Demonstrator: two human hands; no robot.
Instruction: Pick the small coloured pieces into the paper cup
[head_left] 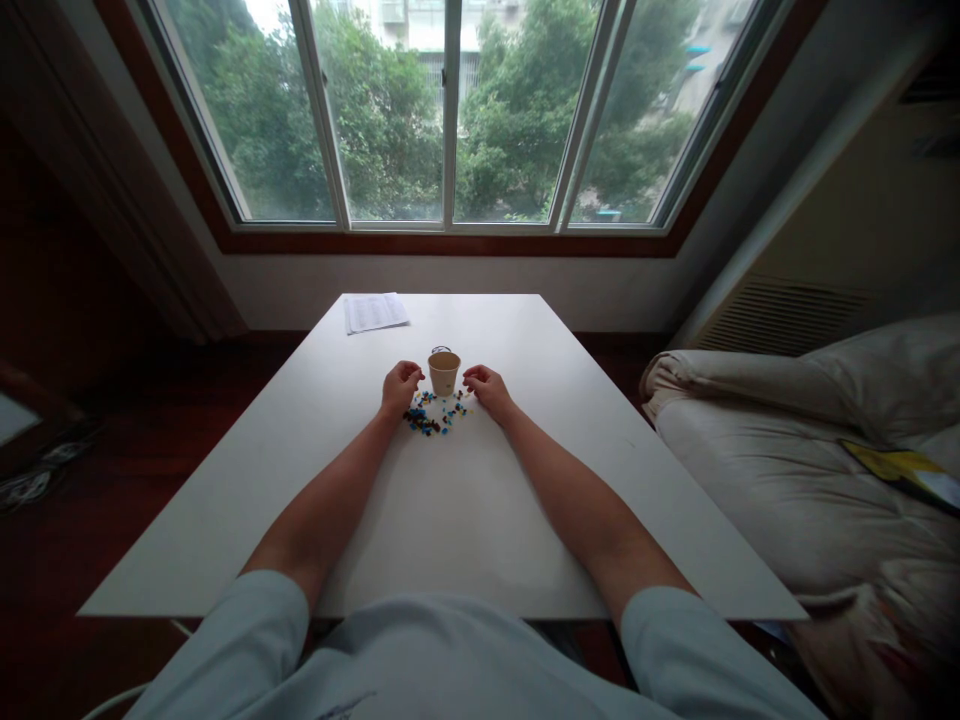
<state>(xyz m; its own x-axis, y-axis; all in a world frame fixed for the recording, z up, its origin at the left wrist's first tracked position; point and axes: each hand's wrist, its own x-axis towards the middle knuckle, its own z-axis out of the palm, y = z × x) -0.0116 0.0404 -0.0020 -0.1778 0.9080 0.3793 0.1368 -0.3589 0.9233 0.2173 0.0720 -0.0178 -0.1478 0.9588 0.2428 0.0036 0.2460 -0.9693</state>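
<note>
Many small coloured pieces [426,424] loose before a tan cup [445,377], with left hand [403,385] and right hand [487,386] at either side.
Head view: cup upright, midway between left and right edges of the table [450,520]; papers [375,312] at its far left corner. Fingers curled inward on both hands, apart from the cup; cannot tell whether gripping any piece. By the scatter toward the near edge, apparently plenty left; amount done unclear, contents of cup unreadable.

Window-lit room, dim margins

Daylight enters through the window [394,130], washed out at top. Table [465,520] carries soft shadows beside the forearms [334,490]. Corners fall dark; wide-angle stretch distorts the sofa [757,460]. Small coloured pieces [424,422] lack sharp detail.
</note>
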